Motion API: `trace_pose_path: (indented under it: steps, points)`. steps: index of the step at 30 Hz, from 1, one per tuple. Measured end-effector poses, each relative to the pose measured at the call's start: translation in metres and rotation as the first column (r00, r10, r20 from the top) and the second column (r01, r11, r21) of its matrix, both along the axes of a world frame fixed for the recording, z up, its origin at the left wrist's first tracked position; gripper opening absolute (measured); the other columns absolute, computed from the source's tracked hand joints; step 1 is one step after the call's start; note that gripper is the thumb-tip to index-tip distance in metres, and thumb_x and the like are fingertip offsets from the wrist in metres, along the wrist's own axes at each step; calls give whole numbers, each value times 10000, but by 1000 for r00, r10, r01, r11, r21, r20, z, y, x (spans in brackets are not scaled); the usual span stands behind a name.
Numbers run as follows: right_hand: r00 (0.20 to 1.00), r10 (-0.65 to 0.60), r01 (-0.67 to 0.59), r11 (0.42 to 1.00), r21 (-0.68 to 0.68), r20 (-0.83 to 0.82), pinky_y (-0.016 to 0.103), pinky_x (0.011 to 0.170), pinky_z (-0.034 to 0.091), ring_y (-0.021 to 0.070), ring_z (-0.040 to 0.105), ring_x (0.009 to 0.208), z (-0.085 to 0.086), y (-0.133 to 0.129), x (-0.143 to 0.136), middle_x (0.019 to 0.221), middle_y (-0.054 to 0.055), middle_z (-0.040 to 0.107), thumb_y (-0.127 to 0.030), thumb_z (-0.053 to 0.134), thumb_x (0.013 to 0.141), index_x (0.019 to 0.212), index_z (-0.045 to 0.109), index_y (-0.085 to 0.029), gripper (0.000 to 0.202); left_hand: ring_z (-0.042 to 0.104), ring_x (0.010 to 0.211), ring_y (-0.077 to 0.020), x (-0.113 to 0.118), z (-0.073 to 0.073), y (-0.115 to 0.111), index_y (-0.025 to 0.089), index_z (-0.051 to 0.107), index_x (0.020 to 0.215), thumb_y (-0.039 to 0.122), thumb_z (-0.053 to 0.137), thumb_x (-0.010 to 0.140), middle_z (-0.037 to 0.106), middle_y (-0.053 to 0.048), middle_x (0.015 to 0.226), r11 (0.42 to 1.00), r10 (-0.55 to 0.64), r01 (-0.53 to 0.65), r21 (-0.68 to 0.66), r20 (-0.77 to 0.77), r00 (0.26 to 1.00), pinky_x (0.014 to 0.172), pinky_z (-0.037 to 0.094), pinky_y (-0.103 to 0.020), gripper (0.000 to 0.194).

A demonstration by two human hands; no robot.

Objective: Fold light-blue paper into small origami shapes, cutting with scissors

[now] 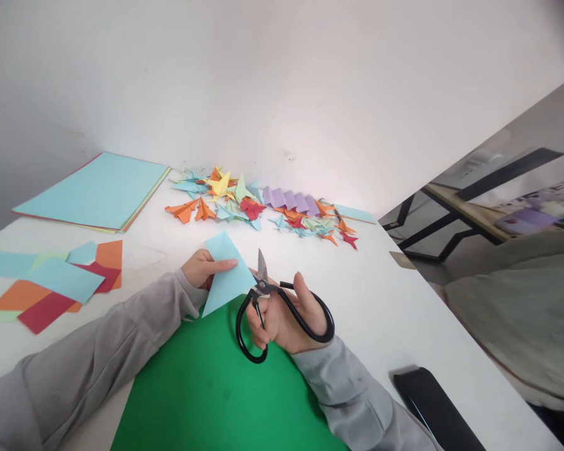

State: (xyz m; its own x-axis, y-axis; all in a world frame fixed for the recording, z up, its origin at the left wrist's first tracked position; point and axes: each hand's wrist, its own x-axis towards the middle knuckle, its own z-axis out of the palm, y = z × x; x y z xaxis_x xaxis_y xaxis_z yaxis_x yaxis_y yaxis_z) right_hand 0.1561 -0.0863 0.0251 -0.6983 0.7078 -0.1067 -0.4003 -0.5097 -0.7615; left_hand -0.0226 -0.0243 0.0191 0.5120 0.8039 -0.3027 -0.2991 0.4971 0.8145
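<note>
A folded light-blue paper [228, 272] is pinched in my left hand [205, 268], with the thumb lying on top of it. My right hand [284, 316] holds black-handled scissors [262, 286], fingers through the loops. The scissor blades are parted; one points up and away from me, just right of the paper, and the other is hidden at the paper's right corner. Both hands are above the rear part of a green sheet [216, 388] on the white table [361, 300].
Many folded paper pieces [251, 208] lie along the wall, among them a purple pleated strip [290, 200]. A stack of coloured sheets [96, 191] is at the back left, cut paper scraps [68, 280] at the left. A black phone-like object [435, 404] lies front right. A person's sleeve [526, 300] shows beyond the table.
</note>
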Motion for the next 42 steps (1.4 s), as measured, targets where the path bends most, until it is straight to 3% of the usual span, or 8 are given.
trace_pose_path:
  steps: [5,12,20,22,28,35,42]
  points:
    - [998,-60,60,998,-4,-5,291,444,377,144,483,456,0,0,-2,660,36,580,-712,8,725,1276,288,-200,803,639,570,-227,2,0,0,37,685,732,233,743,533,687,-141,658,996,89,-90,-23,-29,996,516,521,-308,285]
    - [993,-114,114,993,7,5,289,442,378,140,483,458,0,0,-3,679,50,593,-712,36,731,1232,335,-180,789,643,598,-225,4,-3,0,36,680,743,259,748,533,690,-138,689,997,69,-69,-33,16,997,549,533,-312,314]
    - [997,-71,72,997,9,-8,277,440,367,135,477,450,-1,0,2,621,35,567,-702,50,743,1091,424,-169,738,590,436,-171,3,2,0,63,652,591,178,737,526,646,-72,514,979,179,-186,-79,-94,979,404,474,-254,157]
    - [1000,-26,26,1000,3,-10,283,450,373,137,485,453,-1,1,4,628,35,568,-702,42,740,1144,395,-172,754,596,451,-170,2,2,0,67,660,603,180,740,525,653,-73,531,985,146,-153,-75,-93,985,422,479,-254,159]
    - [994,101,-101,995,-19,35,329,494,396,151,518,479,-1,5,10,672,26,573,-710,-17,719,1340,133,-227,802,631,581,-178,-1,-3,-2,61,692,835,247,732,568,692,-132,705,991,-131,132,20,-50,990,530,491,-248,329]
    - [993,121,-121,993,-17,3,322,486,391,150,503,475,-1,5,11,655,17,566,-709,-11,721,1347,111,-240,791,620,528,-197,1,2,-1,30,688,716,257,720,573,684,-153,664,1000,15,-16,-12,-32,999,497,502,-295,270]
    - [996,80,-78,996,-38,51,355,517,391,157,507,488,1,4,8,659,20,576,-719,-50,696,1343,114,-230,827,627,569,-216,1,1,-1,24,671,687,228,703,604,671,-149,609,1000,-6,6,-1,-27,1000,526,503,-312,222]
